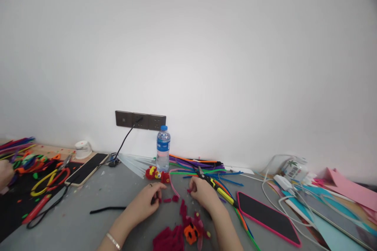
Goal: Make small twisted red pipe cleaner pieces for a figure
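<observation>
My left hand, with a ring and a bracelet, rests over the grey table with its fingers curled. A small dark red bit shows at its fingertips; whether they grip it is unclear. My right hand pinches a small dark red fuzzy piece. Between the hands lie short dark red fuzzy pieces. Nearer me sit a dark red fuzzy bundle and an orange, black-spotted fuzzy piece. Beyond my left hand lies a red and yellow fuzzy figure with an eye.
A water bottle stands near the wall by colourful pipe cleaners. Yellow-and-black-handled cutters and a pink-edged phone lie right. Another phone, red-and-yellow-handled scissors and another person's hand are left.
</observation>
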Available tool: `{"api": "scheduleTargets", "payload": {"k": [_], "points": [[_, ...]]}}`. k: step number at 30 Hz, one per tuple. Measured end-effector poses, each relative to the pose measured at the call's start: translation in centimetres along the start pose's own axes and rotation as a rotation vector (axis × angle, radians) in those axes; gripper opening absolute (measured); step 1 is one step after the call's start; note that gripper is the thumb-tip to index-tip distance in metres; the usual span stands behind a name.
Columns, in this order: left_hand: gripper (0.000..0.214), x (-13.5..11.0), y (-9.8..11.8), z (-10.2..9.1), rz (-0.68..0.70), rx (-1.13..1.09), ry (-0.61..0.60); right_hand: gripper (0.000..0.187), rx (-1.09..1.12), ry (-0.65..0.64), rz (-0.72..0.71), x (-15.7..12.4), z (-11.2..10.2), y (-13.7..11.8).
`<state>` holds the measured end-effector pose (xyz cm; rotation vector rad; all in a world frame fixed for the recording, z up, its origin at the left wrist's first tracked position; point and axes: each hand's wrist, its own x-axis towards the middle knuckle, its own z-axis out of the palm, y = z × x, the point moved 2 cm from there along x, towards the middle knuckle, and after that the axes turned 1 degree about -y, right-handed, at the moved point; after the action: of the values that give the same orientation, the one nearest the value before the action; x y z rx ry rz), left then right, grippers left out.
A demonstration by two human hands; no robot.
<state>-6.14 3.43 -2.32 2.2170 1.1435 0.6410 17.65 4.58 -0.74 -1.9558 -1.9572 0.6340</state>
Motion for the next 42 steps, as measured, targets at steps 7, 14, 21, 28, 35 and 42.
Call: {"api": "scheduleTargets", "payload": {"k": [7,14,21,28,35,42], "points": [[0.035,-0.4,1.3,-0.4,0.000,0.115,-0.034,0.025,0.017,-0.046,-0.013,-0.4,-0.5,-0.5],[0.032,-0.5,1.3,-0.6,0.008,0.045,-0.020,0.022,0.009,-0.056,-0.002,-0.7,-0.9,-0.9],[0.025,-0.5,2.6,-0.7,-0.017,0.067,-0.029,0.019,-0.018,-0.095,0.010,-0.9,-1.0,-1.3],[0.015,-0.2,3.3,1.1,-0.053,0.188,0.050,0.017,-0.013,-0.081,-0.020,-1.0,-1.1,-1.1],[0.026,0.2,2.3,1.6,-0.028,0.098,0.064,0.021,0.001,-0.059,-0.033,-0.9,-0.8,-0.9],[0.030,0.4,2.1,1.2,-0.012,0.076,0.072,0.024,0.016,0.002,-0.108,-0.7,0.0,-2.2]]}}
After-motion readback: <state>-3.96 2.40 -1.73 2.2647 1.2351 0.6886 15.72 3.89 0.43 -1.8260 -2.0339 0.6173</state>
